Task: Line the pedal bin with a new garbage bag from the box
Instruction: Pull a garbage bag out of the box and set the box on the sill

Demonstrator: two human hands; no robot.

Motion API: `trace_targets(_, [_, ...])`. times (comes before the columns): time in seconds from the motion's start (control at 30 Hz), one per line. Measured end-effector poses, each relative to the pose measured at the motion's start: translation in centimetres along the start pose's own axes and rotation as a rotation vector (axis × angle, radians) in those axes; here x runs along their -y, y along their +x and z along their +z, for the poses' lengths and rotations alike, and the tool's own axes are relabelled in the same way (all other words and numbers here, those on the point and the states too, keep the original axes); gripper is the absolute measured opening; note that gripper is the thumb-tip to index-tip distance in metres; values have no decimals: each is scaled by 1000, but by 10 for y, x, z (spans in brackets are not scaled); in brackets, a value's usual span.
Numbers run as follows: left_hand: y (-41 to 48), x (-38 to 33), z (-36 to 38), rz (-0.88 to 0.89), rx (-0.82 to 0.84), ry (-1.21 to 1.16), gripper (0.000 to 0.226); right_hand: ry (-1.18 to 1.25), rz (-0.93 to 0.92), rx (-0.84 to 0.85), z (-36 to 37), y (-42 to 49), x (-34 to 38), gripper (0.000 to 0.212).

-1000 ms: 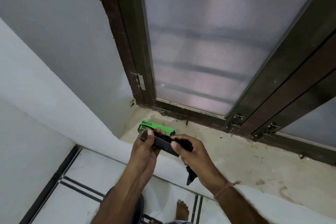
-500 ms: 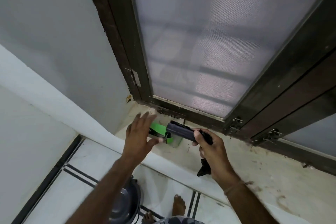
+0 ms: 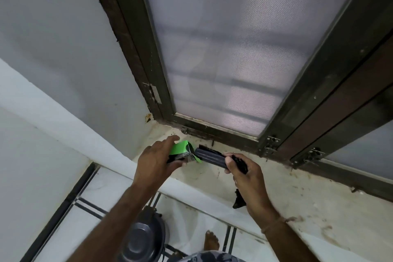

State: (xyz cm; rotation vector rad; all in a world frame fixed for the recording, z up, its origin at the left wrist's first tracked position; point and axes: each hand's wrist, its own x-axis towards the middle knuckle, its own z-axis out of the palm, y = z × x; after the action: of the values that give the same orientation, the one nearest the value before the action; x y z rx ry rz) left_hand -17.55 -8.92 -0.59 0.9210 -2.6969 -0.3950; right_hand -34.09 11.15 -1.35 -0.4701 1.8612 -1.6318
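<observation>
Frame centre: left hand (image 3: 156,160) grips green box (image 3: 179,150); right hand (image 3: 246,176) holds black bag roll (image 3: 210,156), tip at box's open end. Pedal bin (image 3: 144,239) bottom centre.

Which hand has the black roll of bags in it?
The right hand: its fingers curl round the black roll, while the left hand holds the green box.
</observation>
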Motion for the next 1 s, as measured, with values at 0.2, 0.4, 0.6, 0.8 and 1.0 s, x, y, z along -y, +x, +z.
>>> trace_targets(0.2, [2, 4, -5, 141, 56, -1, 53, -64, -68, 33, -5, 5, 10, 13])
trace_targets(0.4, [7, 8, -5, 230, 90, 88, 52, -70, -83, 76, -4, 8, 18, 13])
trace_targets(0.6, [2, 9, -7, 212, 78, 68, 71, -95, -101, 82, -3, 8, 20, 14])
trace_targets(0.8, [1, 2, -7, 269, 59, 96, 83, -115, -129, 128, -1, 16, 22, 12])
trace_targets(1.0, [4, -16, -6, 195, 69, -114, 69, -97, -109, 289, 14, 21, 28, 16])
